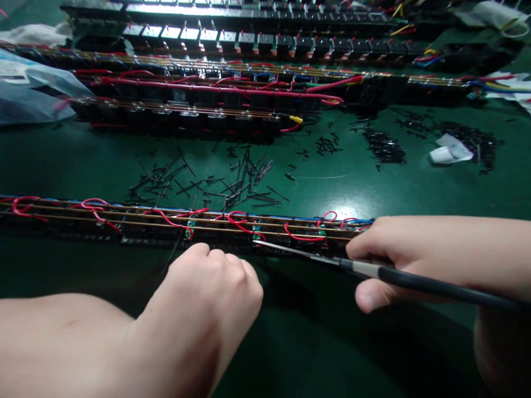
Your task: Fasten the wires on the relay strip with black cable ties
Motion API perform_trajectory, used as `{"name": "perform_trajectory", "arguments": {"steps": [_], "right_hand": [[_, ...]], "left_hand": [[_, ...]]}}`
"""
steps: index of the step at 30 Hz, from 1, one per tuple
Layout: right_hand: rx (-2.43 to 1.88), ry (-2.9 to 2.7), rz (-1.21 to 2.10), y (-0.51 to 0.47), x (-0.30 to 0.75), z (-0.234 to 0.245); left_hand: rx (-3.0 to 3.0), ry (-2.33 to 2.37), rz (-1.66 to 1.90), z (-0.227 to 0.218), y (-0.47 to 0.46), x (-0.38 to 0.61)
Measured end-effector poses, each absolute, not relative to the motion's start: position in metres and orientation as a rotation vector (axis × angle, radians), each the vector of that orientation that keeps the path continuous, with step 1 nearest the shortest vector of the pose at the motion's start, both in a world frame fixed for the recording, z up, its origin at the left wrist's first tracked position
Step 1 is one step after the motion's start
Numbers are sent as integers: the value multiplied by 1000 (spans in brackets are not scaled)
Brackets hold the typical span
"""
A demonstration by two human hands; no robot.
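Note:
A long black strip of sockets point(157, 224) with copper bars and red and blue wires lies across the green mat in front of me. My right hand point(390, 251) grips a thin metal tool with a black handle point(435, 286); its tip reaches the strip near a red wire loop. My left hand point(207, 298) is closed in a fist just in front of the strip, its fingers curled under and hidden; I cannot see what, if anything, is inside it.
Loose black cable ties point(215, 179) are scattered behind the strip, with small black screws point(384, 145) to the right. More wired strips point(207, 97) are stacked at the back. A plastic bag point(29, 94) lies at the left and a white paper scrap point(450, 150) at the right.

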State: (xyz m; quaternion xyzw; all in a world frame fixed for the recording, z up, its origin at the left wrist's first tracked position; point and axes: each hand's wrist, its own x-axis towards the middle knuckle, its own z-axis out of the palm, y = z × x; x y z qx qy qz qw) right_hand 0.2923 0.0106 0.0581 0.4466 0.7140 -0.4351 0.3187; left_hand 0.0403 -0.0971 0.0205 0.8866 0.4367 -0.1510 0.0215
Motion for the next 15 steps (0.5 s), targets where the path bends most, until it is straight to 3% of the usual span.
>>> {"name": "perform_trajectory", "arguments": {"steps": [8,15], "right_hand": [[1168,1813,-1170,13,282,60],[1141,2001,-1156,14,288,56]], "left_hand": [[2737,1402,-472,18,-91,41],[2945,1356,-32,40,-86,34]]}}
